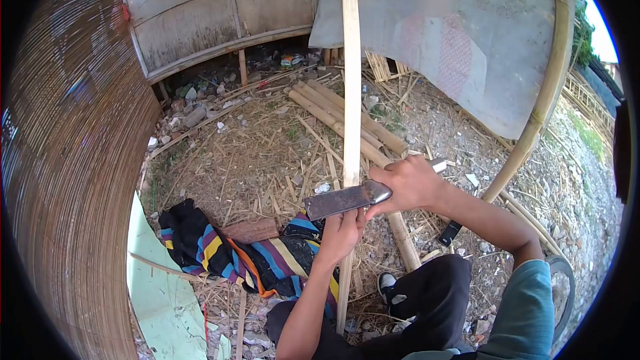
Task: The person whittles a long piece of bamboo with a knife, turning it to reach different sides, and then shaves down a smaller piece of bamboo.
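Observation:
A long pale bamboo strip (352,80) stands nearly upright in front of me, its lower end running down between my legs. My left hand (341,233) is closed round the strip just below a broad, dark-bladed machete (337,203). My right hand (408,183) grips the machete near its metal collar, and the handle end shows beyond the fist. The blade lies across the strip, pointing left, and covers part of it. Below and left of my hands, a striped cloth (250,263) is spread on the ground with a reddish-brown block of wood (250,229) on it.
Bamboo poles (320,108) lie on the ground ahead among scraps and stones. A woven bamboo wall (73,133) rises at left, a grey sheet (493,33) hangs at back right. A leaning bamboo post (539,107) stands right. A pale green sheet (157,293) lies lower left.

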Tool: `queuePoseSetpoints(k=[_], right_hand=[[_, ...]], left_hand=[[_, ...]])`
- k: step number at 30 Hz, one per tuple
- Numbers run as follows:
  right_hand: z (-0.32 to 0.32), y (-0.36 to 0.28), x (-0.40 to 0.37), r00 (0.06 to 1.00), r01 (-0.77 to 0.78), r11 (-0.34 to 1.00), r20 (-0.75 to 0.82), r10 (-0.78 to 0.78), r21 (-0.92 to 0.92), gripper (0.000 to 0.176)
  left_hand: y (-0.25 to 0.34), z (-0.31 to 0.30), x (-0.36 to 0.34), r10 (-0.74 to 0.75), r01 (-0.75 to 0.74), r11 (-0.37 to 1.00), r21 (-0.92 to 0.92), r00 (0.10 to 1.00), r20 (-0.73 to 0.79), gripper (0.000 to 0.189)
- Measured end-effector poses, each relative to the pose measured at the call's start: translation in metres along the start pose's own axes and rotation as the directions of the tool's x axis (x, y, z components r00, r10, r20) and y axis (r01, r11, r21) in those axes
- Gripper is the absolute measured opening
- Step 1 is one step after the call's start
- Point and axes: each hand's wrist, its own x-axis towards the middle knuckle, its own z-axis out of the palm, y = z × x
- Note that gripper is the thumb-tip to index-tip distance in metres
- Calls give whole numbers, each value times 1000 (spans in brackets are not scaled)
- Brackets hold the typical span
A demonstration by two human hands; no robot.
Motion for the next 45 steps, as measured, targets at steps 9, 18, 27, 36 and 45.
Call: queuePoseSetpoints(k=[9, 18, 27, 36, 45], right_hand=[[7, 19, 8, 987, -99, 995, -127, 96, -20, 56], [3, 28, 4, 993, -120, 992, 1, 120, -25, 58], [10, 4, -2, 1000, 10, 998, -26, -12, -68, 60], [-1, 31, 18, 967, -254, 966, 30, 253, 57, 57], [8, 50, 36, 998, -51, 998, -27, 52, 32, 61]], left_hand=[[20, 11, -3, 44, -37, 993, 111, 997, -62, 36], [-5, 1, -2, 107, -100, 966, 238, 994, -16, 37], [-6, 1, 1, 24, -15, 978, 208, 999, -42, 31], [7, -7, 3, -7, 8, 995, 96, 1000, -11, 37], [20, -2, -1, -108, 109, 994, -27, 994, 24, 42]])
